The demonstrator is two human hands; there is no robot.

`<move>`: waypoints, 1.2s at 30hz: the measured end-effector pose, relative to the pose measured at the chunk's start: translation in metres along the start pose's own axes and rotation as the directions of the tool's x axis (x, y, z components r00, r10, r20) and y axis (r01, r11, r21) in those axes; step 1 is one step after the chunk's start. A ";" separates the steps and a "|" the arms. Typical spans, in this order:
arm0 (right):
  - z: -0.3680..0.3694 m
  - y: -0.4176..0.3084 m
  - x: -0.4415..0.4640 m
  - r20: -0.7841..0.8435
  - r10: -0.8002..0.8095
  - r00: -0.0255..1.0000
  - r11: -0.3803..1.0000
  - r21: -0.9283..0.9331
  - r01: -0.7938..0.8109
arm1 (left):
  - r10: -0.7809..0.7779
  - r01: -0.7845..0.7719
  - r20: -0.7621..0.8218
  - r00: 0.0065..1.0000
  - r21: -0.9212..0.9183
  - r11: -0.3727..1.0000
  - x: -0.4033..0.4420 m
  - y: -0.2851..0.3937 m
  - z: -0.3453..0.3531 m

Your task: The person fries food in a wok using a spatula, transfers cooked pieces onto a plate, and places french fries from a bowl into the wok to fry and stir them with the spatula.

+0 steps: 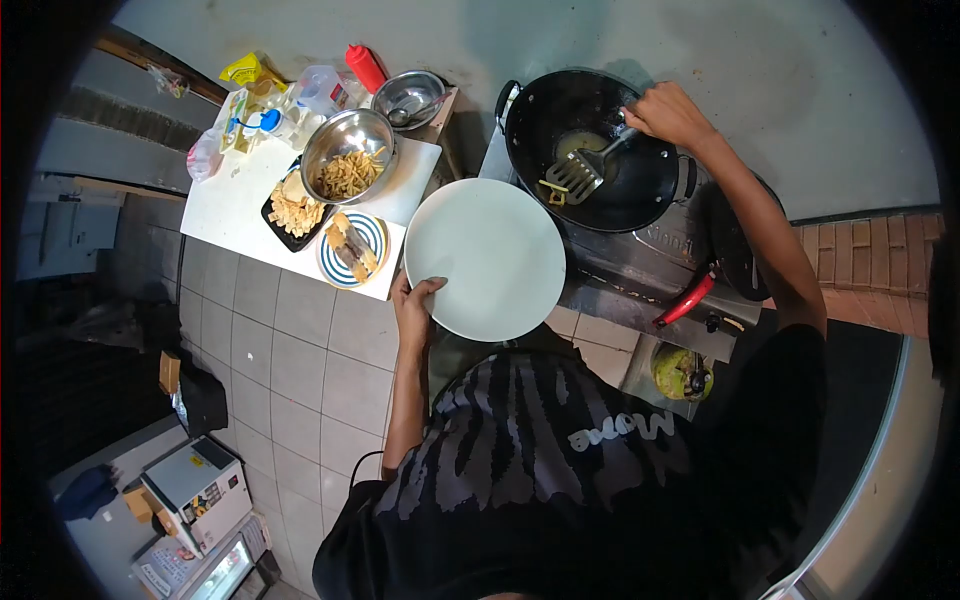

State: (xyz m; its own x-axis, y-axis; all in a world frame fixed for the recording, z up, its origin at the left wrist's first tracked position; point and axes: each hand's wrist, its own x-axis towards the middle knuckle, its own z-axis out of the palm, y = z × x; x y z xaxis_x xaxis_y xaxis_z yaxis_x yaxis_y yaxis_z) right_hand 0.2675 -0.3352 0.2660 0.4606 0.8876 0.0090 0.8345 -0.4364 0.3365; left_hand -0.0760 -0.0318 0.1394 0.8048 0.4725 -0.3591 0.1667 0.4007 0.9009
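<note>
My left hand grips the lower left rim of a large white plate, thumb on top. The plate's surface is bare, and it is held beside a black wok. My right hand is closed around the handle of a slotted metal spatula, whose head is inside the wok. A few pale yellow strips of food lie by the spatula's tip. Some liquid shows at the wok's bottom.
On the white table at left stand a steel bowl of fried strips, a black tray of pale pieces and a blue-ringed plate. A red squeeze bottle stands behind. A red-handled pan is on the stove's right.
</note>
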 end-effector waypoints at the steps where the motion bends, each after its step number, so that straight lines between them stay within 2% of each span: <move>1: -0.004 -0.002 0.000 -0.014 -0.001 1.000 1.000 0.010 0.002 | 0.004 -0.004 0.011 1.000 -0.007 1.000 0.000 0.001 0.001; 12: -0.027 -0.021 0.009 -0.069 -0.079 0.994 0.992 -0.105 0.072 | 0.005 -0.005 0.009 1.000 -0.011 1.000 0.005 -0.001 -0.001; 17: -0.036 -0.036 0.007 -0.144 -0.111 0.983 0.985 -0.148 0.090 | -0.010 0.010 -0.002 1.000 -0.015 1.000 0.004 0.002 0.001; 24: -0.043 -0.057 -0.003 -0.169 -0.097 0.981 0.980 -0.188 0.065 | -0.020 0.020 -0.015 1.000 -0.005 1.000 0.001 0.009 0.007; 27: -0.047 -0.061 -0.003 -0.104 -0.081 0.991 0.979 -0.196 0.059 | -0.031 0.031 -0.019 0.999 -0.007 1.000 0.001 0.011 0.010; 29: -0.047 -0.064 -0.004 -0.166 -0.099 0.981 0.976 -0.206 0.064 | -0.036 0.036 -0.026 0.999 -0.020 0.999 0.002 0.011 0.010; 36: -0.057 -0.081 -0.013 -0.154 -0.082 0.985 0.979 -0.196 0.051 | -0.027 0.027 0.000 1.000 -0.036 0.999 -0.001 0.013 0.010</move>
State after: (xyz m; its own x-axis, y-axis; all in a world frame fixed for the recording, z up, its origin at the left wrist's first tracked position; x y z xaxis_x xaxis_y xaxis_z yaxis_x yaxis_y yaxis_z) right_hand 0.1769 -0.3027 0.2926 0.3384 0.9325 0.1259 0.7814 -0.3531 0.5145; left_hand -0.0689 -0.0354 0.1537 0.8001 0.4614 -0.3834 0.1679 0.4412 0.8815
